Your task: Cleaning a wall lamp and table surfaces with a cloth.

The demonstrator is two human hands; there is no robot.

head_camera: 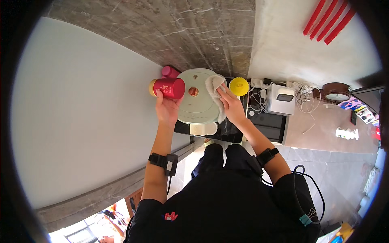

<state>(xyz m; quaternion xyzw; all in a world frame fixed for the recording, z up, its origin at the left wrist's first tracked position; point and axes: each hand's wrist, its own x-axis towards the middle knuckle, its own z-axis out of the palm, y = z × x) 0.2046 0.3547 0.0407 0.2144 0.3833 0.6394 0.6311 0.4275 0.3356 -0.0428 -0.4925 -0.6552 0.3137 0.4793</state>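
Observation:
My left hand [168,107] grips a red canister [171,87] with a gold end, held on its side above the left part of a pale green appliance top [202,106]. Small icons run along that top's near edge, and a small reddish-brown round piece [193,91] lies near its middle. On the right side of the top, my right hand [231,104] holds a beige cloth [216,94], which drapes down towards the near edge. Just right of this hand is a yellow scalloped lid [239,86]. A pink container [170,72] stands behind the red canister, partly hidden.
Beneath the appliance is a black table [229,133], with a cream container [198,129] at its front. To the right are a white device [281,98], tangled cables [304,91], a wooden clock [335,92] and a white pump bottle [346,133]. A wall [91,100] bounds the left.

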